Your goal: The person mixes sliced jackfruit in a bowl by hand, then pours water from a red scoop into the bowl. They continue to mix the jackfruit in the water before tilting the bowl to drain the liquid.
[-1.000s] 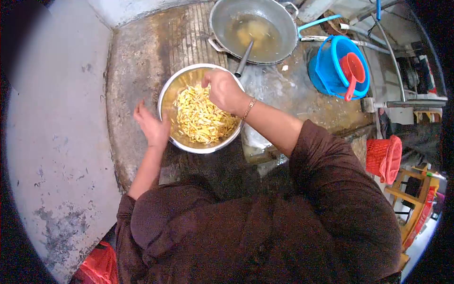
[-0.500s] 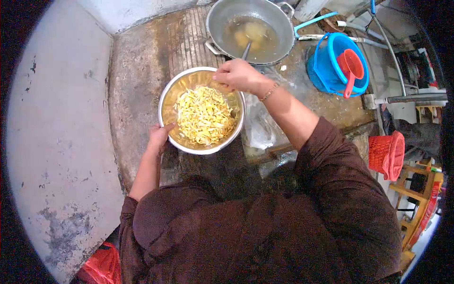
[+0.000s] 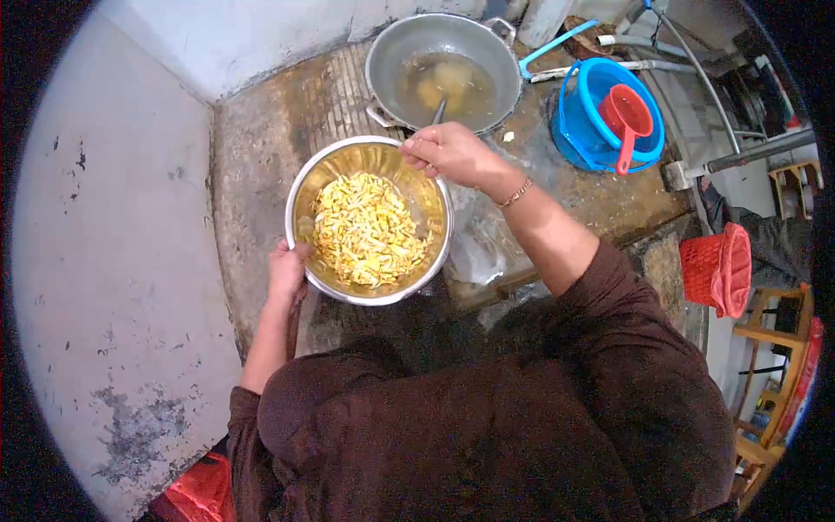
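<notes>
A metal bowl (image 3: 298,187) with a golden inside holds a heap of yellow-white chopped pieces (image 3: 365,230). My left hand (image 3: 288,271) grips the bowl's rim at its lower left, thumb over the edge. At the bowl's upper right rim, my right hand (image 3: 448,153) is closed, fingers bent against the rim. Just beyond it stands a large grey pan (image 3: 387,65) with cloudy liquid and pale yellow lumps (image 3: 445,84) inside. A dark handle (image 3: 439,111) rises from the pan close to my right hand.
To the right is a blue bucket (image 3: 574,130) with a red dipper (image 3: 626,117) in it. Further right are a red basket (image 3: 703,268) and a wooden rack (image 3: 770,335). Pipes run at the upper right. A wall (image 3: 113,261) stands on the left.
The view has shifted, so the pan and bucket appear further left. The bowl looks slightly lower and more tilted, with both hands still at its rim.
</notes>
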The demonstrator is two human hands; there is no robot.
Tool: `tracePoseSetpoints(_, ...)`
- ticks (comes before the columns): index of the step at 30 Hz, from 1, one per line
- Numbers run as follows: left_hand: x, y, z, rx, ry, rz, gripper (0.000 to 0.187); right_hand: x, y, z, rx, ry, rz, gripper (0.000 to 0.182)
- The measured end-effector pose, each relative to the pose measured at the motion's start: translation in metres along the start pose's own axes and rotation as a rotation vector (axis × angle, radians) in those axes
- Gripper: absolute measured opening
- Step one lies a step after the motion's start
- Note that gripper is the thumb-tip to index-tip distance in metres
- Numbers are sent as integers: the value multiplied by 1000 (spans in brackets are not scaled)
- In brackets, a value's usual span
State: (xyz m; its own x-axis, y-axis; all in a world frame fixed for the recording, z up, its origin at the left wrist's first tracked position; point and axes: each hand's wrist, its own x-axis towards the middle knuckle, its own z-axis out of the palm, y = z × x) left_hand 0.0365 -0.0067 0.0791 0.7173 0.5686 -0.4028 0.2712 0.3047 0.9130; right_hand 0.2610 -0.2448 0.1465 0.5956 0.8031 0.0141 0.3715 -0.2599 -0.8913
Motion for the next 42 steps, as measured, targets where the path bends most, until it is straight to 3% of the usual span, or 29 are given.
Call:
tracePoseSetpoints(2,-24,47,18,62,-25,25,21,-6,-9,-8,46,-78,-144,34)
tracePoseSetpoints(3,-29,65,23,109,-39,33,21,-3,-25,-8,-209,-163,-45,35)
tracePoseSetpoints(6,-26,93,34,191,-102,96,22,16,-40,7,-288,-136,-325,35)
tracePoseSetpoints(9,-37,123,49,296,-171,138,22,34,-46,9,-354,-83,-290,35)
tracePoseSetpoints(12,-58,147,59,229,-142,196,20,41,-21,7,-473,-2,-395,37)
tracePoseSetpoints(13,-61,149,62,125,-128,186,19,25,-26,5,-447,109,-254,39)
tracePoseSetpoints(16,-68,158,70,39,-156,162,18,-9,-39,-18,-341,59,-297,43)
tracePoseSetpoints(17,-65,158,77,51,-143,156,18,-5,-23,-24,-276,111,-259,46)
tracePoseSetpoints(21,-67,166,105,46,-60,164,18,-30,-60,-73,-169,230,-125,42)
tracePoseSetpoints(22,-89,168,69,-6,-84,200,18,-45,-93,-42,-196,300,-104,42)
tracePoseSetpoints(27,-98,170,76,-83,-87,262,20,-56,-93,-29,-56,434,-44,43)
tracePoseSetpoints(30,-116,168,79,-78,-41,306,18,-55,-76,-6,-54,628,-137,40)
tracePoseSetpoints(31,-124,170,84,-70,-12,327,17,-54,-72,-8,-62,548,-53,38)
tracePoseSetpoints(34,-128,168,84,-45,5,367,15,-56,-70,-2,-87,590,-62,37)
tracePoseSetpoints(39,-141,165,92,9,47,412,13,-60,-62,16,44,720,-230,43)
tracePoseSetpoints(42,-148,166,99,27,86,445,11,-64,-60,26,143,702,-202,43)
